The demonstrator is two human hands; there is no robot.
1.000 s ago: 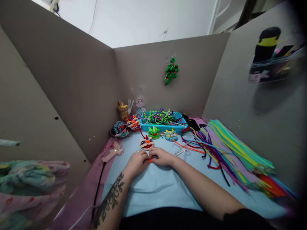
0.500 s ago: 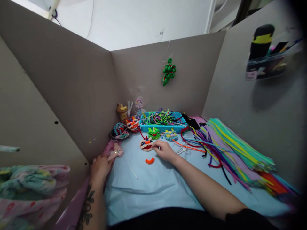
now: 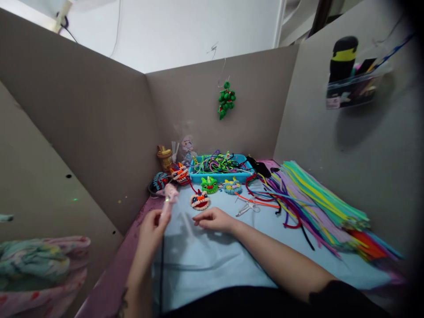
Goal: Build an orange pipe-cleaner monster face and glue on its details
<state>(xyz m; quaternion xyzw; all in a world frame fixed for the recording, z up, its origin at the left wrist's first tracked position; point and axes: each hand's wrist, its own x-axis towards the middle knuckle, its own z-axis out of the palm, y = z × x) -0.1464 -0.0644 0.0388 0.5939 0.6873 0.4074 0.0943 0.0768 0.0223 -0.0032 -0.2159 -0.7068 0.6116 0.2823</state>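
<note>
**Pink glue gun [image 3: 170, 198] gripped in the left hand [image 3: 153, 227]**

The glue gun is held by its handle, with the left hand's fingers closed around it at the left side of the blue-covered bench [image 3: 218, 274]; its far end is pointed away from the body. The right hand [image 3: 214, 221] is held low over the middle of the bench, fingers bent and close together; whether anything is pinched there cannot be told. Between the two hands a pale streak [image 3: 187, 225] is seen, too blurred to be identified. Just beyond the right hand, an orange-and-white face [image 3: 200, 201] with a red mouth is laid. Behind it, a green face [image 3: 210, 185] and a blue-and-yellow piece [image 3: 232, 187] are set before a blue tray [image 3: 220, 179] filled with tangled fuzzy stems [image 3: 220, 163]. Scissors [image 3: 248, 207] are placed to the right, near bundled coloured stems [image 3: 318, 198].
</note>
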